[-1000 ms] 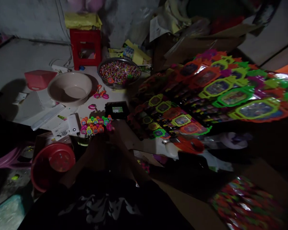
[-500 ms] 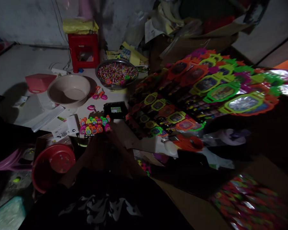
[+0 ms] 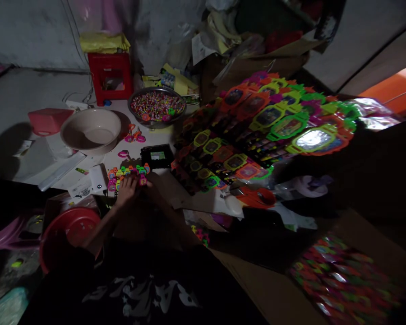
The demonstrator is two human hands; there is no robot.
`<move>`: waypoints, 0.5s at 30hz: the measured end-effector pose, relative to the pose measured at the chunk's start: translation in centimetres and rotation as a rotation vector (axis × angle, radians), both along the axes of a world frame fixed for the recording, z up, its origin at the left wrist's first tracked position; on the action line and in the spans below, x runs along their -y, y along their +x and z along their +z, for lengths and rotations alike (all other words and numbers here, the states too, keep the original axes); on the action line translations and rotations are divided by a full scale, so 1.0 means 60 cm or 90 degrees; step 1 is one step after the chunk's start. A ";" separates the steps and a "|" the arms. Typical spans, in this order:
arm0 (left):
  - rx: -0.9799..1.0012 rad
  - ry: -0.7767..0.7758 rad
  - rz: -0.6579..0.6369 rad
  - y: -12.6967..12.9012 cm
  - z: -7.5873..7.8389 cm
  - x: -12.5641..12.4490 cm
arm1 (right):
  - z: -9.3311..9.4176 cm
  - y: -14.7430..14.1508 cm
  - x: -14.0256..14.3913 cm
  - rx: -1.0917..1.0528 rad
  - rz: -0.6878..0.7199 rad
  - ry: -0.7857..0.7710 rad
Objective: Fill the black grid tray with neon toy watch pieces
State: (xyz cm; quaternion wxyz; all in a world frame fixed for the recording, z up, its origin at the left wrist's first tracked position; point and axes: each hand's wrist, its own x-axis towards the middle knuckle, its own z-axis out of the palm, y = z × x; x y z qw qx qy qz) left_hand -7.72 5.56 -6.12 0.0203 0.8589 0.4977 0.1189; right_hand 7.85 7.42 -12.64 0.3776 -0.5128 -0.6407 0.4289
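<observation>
Your left hand (image 3: pixel 126 188) rests on the row of small toy watches (image 3: pixel 127 174). Your right hand (image 3: pixel 148 186) touches its right end, just below the black device (image 3: pixel 156 156).

No text legible — labels, prints blurred

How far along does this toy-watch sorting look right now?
Done, it seems: a small block of bright plastic toy watches stands in rows on the floor. In hand: the left hand rests on that block; the right hand is too dark to read. Left: the big fanned stack of carded toy watches and the packets in the cardboard box look untouched.
</observation>
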 end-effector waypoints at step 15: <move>-0.036 -0.004 -0.021 -0.021 -0.009 -0.046 | -0.023 0.007 -0.006 0.042 -0.025 -0.026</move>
